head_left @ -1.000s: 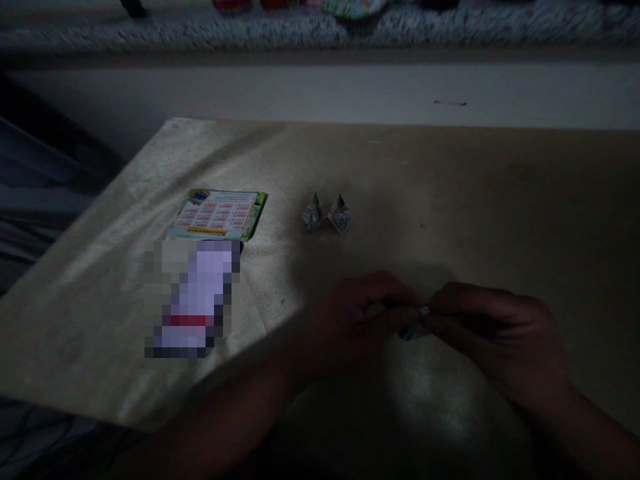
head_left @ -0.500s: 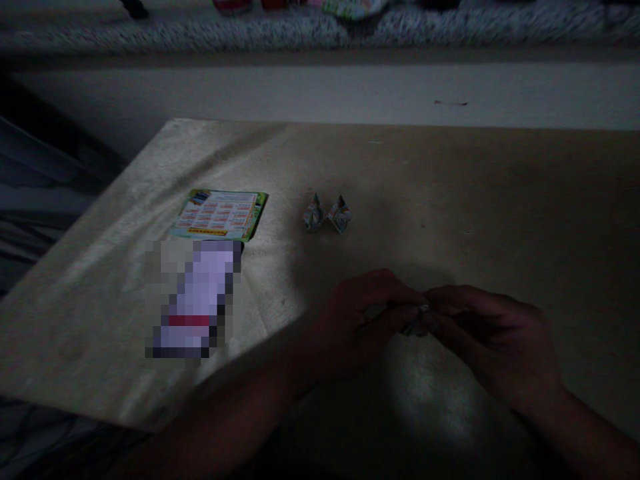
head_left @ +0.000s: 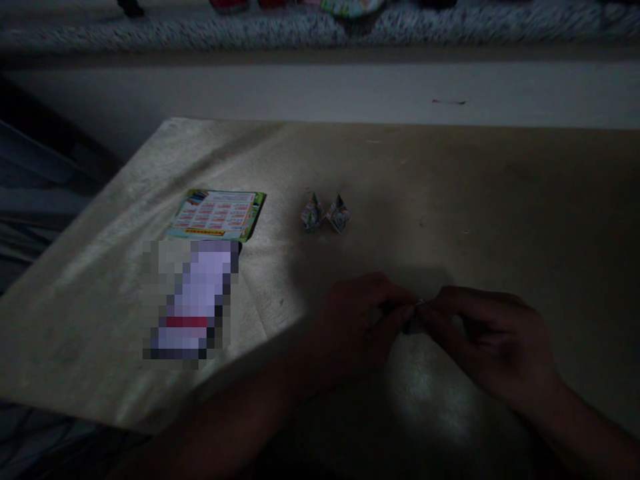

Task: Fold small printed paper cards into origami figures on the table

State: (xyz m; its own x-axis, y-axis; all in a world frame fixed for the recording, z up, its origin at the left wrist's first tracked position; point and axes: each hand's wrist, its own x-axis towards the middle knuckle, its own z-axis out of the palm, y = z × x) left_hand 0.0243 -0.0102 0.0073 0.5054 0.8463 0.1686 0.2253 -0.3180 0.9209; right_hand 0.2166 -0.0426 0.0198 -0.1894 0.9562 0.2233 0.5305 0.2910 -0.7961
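Observation:
My left hand point(head_left: 363, 320) and my right hand point(head_left: 490, 337) meet over the near part of the table, their thumbs and fingertips pinched together. Between them is a small piece of folded paper point(head_left: 414, 325), mostly covered by the fingers and dark, so its shape is hard to make out. Beyond my hands stand two small folded paper pieces, a left one point(head_left: 313, 215) and a right one point(head_left: 339, 215), printed in colours, with pointed tops and their near corners almost touching.
A phone point(head_left: 203, 287), blurred out, lies on the table point(head_left: 120, 280) at the left. Behind it is a card printed with a calendar-like grid point(head_left: 217, 215). A speckled stone ledge point(head_left: 280, 30) with several objects runs along the back above a pale wall point(head_left: 310, 90).
The right fingertips have shifted slightly left and closed in on the paper, which shows less now. The left hand has moved a little left. The two standing paper pieces stay in place.

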